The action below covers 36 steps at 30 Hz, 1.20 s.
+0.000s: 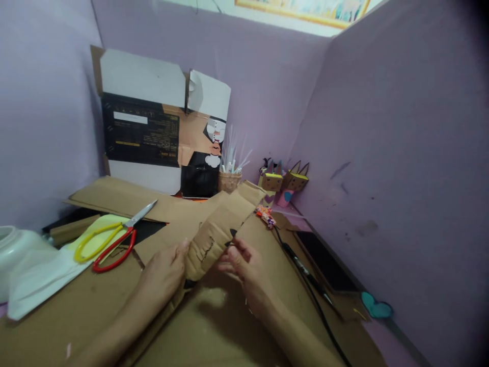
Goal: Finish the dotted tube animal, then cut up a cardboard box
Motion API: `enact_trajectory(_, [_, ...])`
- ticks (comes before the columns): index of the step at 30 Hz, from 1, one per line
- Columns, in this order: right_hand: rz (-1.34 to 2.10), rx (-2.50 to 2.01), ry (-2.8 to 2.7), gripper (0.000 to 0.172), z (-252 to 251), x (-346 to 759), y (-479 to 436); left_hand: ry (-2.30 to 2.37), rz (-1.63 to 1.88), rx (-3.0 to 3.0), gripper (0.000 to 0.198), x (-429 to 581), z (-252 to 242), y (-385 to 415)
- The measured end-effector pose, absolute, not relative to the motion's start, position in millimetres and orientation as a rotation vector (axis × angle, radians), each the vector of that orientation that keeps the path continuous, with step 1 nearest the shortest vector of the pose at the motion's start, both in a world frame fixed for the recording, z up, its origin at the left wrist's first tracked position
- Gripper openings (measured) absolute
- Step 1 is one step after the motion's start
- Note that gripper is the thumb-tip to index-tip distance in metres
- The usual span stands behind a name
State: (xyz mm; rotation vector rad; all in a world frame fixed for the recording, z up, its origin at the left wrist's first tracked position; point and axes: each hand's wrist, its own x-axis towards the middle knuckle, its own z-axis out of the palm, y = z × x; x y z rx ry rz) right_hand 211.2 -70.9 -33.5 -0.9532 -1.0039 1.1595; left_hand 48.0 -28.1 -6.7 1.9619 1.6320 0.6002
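A long, creased brown cardboard strip (217,232) with dark marks slants across the middle, raised over the cardboard-covered table (214,326). My left hand (166,270) grips its left edge, the fingers wrapped round it and partly hidden. On the right side, my right hand (244,267) has its thumb and fingers at the strip's edge, near a small black patch; the fingers look closed on that edge. To the left lie scissors (130,224) with one yellow and one red handle, blades pointing up and right.
A printed cardboard box sheet (141,132) stands at the back, beside a cup of glue sticks (229,181). Cardboard animal figures (272,181) stand back right. A corded tool (301,265), a black tablet-like panel (328,262) and a teal heart (376,306) line the right. A white jar (19,255) sits left.
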Motion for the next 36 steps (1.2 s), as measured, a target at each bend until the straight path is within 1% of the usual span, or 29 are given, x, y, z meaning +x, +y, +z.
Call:
enact_trajectory(1, [1.238, -0.912, -0.991, 0.045, -34, 206, -68, 1.653, 0.565, 2.002, 0.051, 52, -5, -34])
enact_trajectory(2, [1.273, -0.898, -0.980, 0.043, -35, 203, -67, 1.674, 0.526, 2.028, 0.049, 56, -5, -39])
enact_trajectory(6, [1.224, -0.929, -0.954, 0.025, -35, 199, -68, 1.676, 0.458, 2.114, 0.045, 65, -7, -51])
enact_trajectory(8, [1.187, -0.922, -0.964, 0.019, -34, 200, -70, 1.643, 0.479, 2.146, 0.043, 66, -12, -52])
enact_trajectory(10, [1.148, -0.913, -0.948, 0.018, -35, 202, -72, 1.566, 0.526, 2.151, 0.040, 65, -15, -52])
enact_trajectory(12, [1.116, -0.926, -0.915, 0.021, -35, 202, -73, 1.408, 0.584, 2.094, 0.039, 64, -15, -51])
enact_trajectory(15, [1.098, -0.958, -0.888, 0.022, -34, 202, -75, 1.064, 0.556, 1.798, 0.031, 62, -11, -50])
enact_trajectory(16, [1.099, -0.951, -0.891, 0.021, -34, 202, -76, 0.960, 0.502, 1.658, 0.032, 61, -11, -50])
enact_trajectory(17, [1.101, -0.941, -0.900, 0.021, -33, 201, -76, 0.880, 0.441, 1.526, 0.037, 60, -10, -50])
enact_trajectory(19, [1.112, -0.927, -0.917, 0.019, -32, 201, -76, 0.819, 0.331, 1.331, 0.050, 59, -11, -51])
enact_trajectory(20, [1.117, -0.929, -0.923, 0.018, -31, 200, -76, 0.826, 0.294, 1.275, 0.052, 59, -13, -51])
enact_trajectory(27, [1.133, -1.001, -0.891, 0.011, -28, 197, -78, 0.897, 0.340, 1.266, 0.053, 66, -23, -55])
enact_trajectory(32, [1.208, -0.957, -0.896, 0.020, -32, 205, -77, 0.926, 0.431, 1.257, 0.056, 69, -23, -55])
enact_trajectory(34, [1.298, -0.975, -0.945, 0.025, -35, 208, -76, 0.850, 0.446, 1.241, 0.049, 69, -21, -50])
enact_trajectory(36, [1.404, -1.057, -1.001, 0.030, -40, 211, -75, 0.774, 0.442, 1.233, 0.035, 68, -21, -44])
